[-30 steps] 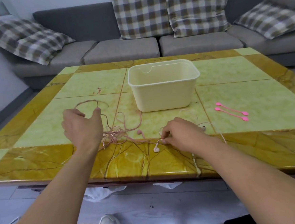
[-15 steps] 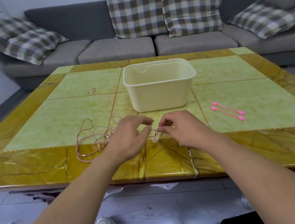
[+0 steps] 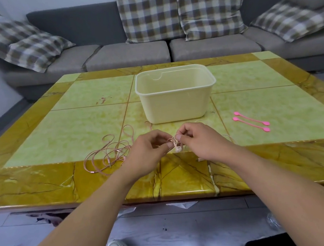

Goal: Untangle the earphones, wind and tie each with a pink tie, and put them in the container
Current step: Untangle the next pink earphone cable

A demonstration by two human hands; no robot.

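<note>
A pink earphone cable (image 3: 109,155) lies in loose tangled loops on the table, left of my hands. My left hand (image 3: 149,150) and my right hand (image 3: 199,141) meet just in front of the cream container (image 3: 176,94), both pinching knotted cable with a white earbud (image 3: 178,148) dangling between them. A thin white cable (image 3: 229,137) shows past my right wrist. Two pink ties (image 3: 251,121) lie side by side to the right of the container. The container looks empty.
The yellow-green marble table (image 3: 80,129) has a darker amber border along its near edge. A grey sofa (image 3: 128,53) with checked cushions stands behind it. Scraps of paper lie on the floor under the table edge.
My left hand left the pink loops at the left and came across to meet my right hand. The cable loops settled on the table, and both hands now pinch the knot near the earbud.
</note>
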